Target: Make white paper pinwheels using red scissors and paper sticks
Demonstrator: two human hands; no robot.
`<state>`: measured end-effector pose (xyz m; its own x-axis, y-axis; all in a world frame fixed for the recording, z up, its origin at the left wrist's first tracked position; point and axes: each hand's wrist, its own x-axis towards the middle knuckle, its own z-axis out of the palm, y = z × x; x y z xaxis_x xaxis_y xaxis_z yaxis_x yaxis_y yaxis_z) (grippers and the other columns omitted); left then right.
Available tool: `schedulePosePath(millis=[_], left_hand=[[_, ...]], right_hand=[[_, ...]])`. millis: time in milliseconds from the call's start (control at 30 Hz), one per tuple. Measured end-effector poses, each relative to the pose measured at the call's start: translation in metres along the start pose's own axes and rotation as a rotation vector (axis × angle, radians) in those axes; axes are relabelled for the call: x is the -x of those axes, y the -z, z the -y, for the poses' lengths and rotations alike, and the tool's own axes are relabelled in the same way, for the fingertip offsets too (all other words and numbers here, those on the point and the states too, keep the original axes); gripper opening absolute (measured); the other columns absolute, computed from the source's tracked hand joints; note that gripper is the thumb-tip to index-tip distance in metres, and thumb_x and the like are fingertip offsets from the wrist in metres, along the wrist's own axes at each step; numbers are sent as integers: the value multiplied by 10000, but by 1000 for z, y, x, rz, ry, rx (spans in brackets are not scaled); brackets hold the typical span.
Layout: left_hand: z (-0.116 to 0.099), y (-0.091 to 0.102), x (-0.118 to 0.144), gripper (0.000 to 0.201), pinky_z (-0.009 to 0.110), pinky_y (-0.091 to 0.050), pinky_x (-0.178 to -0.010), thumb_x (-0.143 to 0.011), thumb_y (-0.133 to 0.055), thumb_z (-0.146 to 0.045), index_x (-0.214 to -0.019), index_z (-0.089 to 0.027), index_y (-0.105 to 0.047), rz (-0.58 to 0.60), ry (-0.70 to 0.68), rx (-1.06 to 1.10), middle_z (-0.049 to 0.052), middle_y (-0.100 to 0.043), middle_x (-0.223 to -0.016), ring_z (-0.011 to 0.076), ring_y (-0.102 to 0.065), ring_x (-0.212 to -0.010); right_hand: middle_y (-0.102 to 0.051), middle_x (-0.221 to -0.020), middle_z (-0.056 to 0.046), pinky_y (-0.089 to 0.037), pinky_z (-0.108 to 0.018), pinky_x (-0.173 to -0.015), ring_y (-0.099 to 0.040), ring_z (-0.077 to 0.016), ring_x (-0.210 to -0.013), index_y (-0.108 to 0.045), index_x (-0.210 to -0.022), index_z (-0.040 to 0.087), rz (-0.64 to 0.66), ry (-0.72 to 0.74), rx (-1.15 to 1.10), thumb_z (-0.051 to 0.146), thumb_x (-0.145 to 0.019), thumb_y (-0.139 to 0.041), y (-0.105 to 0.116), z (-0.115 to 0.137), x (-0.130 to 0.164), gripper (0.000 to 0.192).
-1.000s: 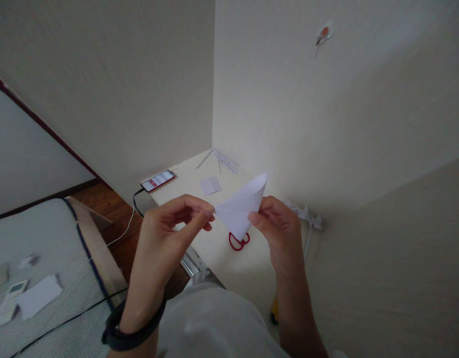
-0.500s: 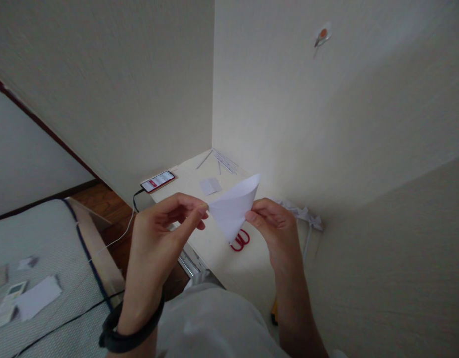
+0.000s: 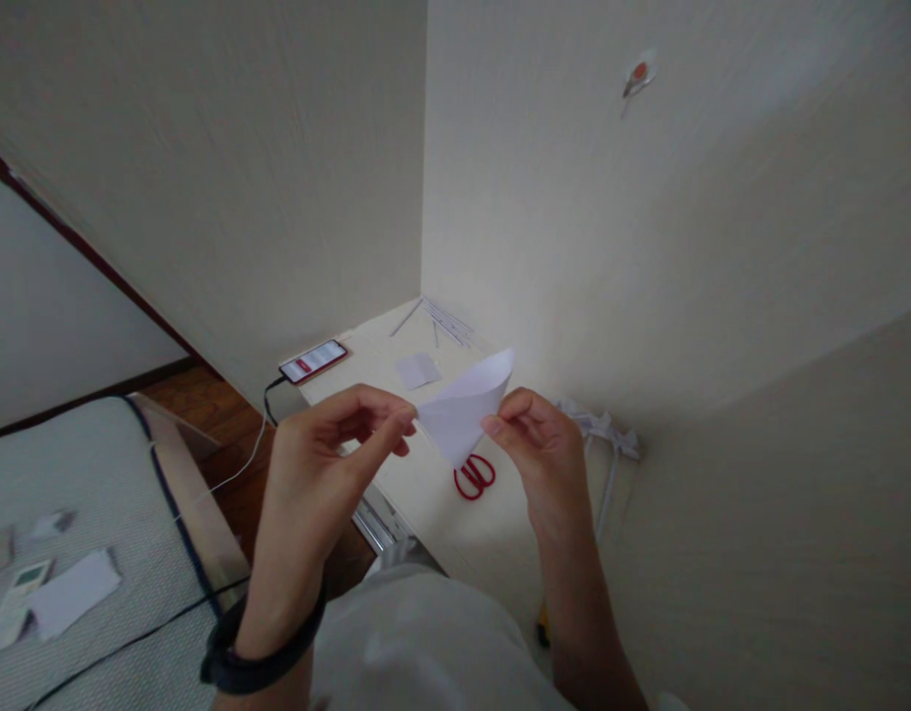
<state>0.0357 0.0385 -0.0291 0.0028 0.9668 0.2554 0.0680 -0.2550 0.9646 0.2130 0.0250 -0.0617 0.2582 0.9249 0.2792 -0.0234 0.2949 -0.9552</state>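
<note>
Both hands held one white paper sheet (image 3: 466,410) in the air, just above the red scissors (image 3: 475,475). The left hand (image 3: 329,449) was closed in a pinch, thumb and forefinger on the paper's left point. The right hand (image 3: 540,444) was also closed in a pinch, on the paper's right edge, fingers curled behind it. The paper looked already folded or rolled over on itself into a rough cone or triangle shape, wide end up, narrow tip down toward the scissors. Judged from that: at least one fold was done, the shape was loose and not creased flat, so pressing and further folds seemed left. Could not tell how many layers there were.

The scissors lay flat on the pale surface (image 3: 425,484), untouched, apart from the paper. Beyond the scissors, further along the surface, a small white paper scrap (image 3: 417,369) lay flat. Further still, in the corner, thin strips or sticks (image 3: 444,318) lay, too small to identify. Left of the scrap, a phone (image 3: 314,359) sat at the surface edge, screen lit, with a cable (image 3: 266,400) running down off it. Right of the scissors, crumpled white stuff (image 3: 599,423) sat against the wall.

Room: plain cream walls met in a corner behind the surface, and a small round hook (image 3: 638,74) was stuck high on the right wall. Far left of the scissors, a bed (image 3: 92,494) with a grey cover carried a paper piece (image 3: 74,592) and a remote (image 3: 11,602). Dark wood floor showed between the bed and the surface. A black band (image 3: 259,657) was on the left wrist.
</note>
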Motion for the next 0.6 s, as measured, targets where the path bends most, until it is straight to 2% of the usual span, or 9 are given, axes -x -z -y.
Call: schedulePosePath(millis=[300,500,600], left_hand=[[-1,0,-1,115,146,-476,-536,-751,-704,-134,-663,-207,-714,-26,10,5,-54,-674,-623,75,-604,-554],[0,1,-2,101,169,-471,-517,-734,-704,-147,-651,-204,-706,-79,-7,2,-45,-668,-617,85,-592,-532],[0,1,-3,101,165,-466,-512,-726,-704,-144,-646,-206,-706,-81,-12,1,-45,-669,-616,81,-590,-529]], right_hand=[[-577,-613,45,-441,-267,-662,-543,-132,-631,-606,-632,216,1,-9,49,258,-761,-734,-1,-1,1,186],[-662,-722,14,-476,-290,-722,-614,-160,-728,-665,-707,221,147,-70,54,268,-761,-730,2,-6,-2,97],[-657,-718,18,-469,-288,-724,-611,-158,-730,-662,-701,222,144,-60,63,266,-770,-731,3,-7,-1,107]])
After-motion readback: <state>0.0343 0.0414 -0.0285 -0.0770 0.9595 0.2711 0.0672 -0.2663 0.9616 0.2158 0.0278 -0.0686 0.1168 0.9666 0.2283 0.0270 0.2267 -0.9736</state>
